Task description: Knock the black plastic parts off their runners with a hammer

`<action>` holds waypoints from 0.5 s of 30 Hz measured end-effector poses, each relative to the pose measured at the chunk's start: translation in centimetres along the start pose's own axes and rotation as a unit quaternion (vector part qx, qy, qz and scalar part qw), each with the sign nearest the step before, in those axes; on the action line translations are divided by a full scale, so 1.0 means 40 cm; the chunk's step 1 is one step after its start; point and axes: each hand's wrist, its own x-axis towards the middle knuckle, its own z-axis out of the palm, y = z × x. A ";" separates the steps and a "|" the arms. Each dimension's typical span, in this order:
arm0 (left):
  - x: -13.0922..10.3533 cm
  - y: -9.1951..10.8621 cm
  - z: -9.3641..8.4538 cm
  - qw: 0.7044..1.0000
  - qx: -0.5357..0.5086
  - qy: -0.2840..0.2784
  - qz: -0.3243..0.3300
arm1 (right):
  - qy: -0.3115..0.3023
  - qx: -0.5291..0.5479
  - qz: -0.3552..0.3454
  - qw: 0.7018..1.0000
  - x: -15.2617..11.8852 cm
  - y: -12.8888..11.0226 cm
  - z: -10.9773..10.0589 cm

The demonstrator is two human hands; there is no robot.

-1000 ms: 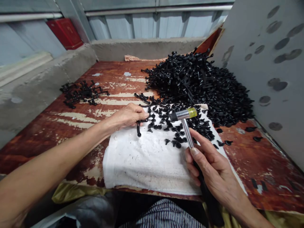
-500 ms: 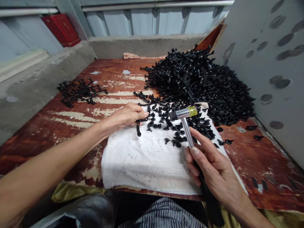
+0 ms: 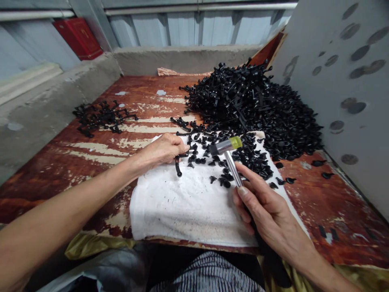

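Note:
My left hand [image 3: 166, 149] pinches a black part [image 3: 178, 165] over the upper left of the white cloth [image 3: 182, 207]. One curved end of that part points down toward the cloth; my fingers hide some of it. My right hand [image 3: 263, 202] is wrapped round the handle of a small mallet [image 3: 226, 147]. Its head has a dark face on the left and a yellow face on the right, and is raised over the scattered small black pieces [image 3: 226, 177] on the cloth.
A large heap of black parts [image 3: 237, 95] stands at the back right, beside a grey spotted panel [image 3: 346, 81]. A smaller pile [image 3: 101, 115] lies at the left on the worn red-brown table [image 3: 100, 148]. A red box [image 3: 79, 38] sits on the ledge.
My right hand and the mallet have moved a little to the left. My left hand has barely moved, still on the black part.

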 end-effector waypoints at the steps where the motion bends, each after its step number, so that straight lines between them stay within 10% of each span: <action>1: -0.004 0.004 0.000 1.000 0.008 0.008 0.004 | -0.008 -0.051 -0.032 0.998 0.007 -0.008 -0.002; 7: -0.017 0.015 0.004 0.999 -0.030 0.012 0.026 | 0.026 -0.240 -0.243 0.940 0.079 -0.056 -0.009; 12: -0.019 0.013 0.005 1.000 -0.013 0.021 0.009 | -0.072 -0.340 -0.238 0.907 0.126 -0.047 -0.008; 15: -0.020 0.012 0.005 1.000 -0.018 0.020 0.015 | -0.019 -0.317 -0.261 0.912 0.120 -0.051 -0.007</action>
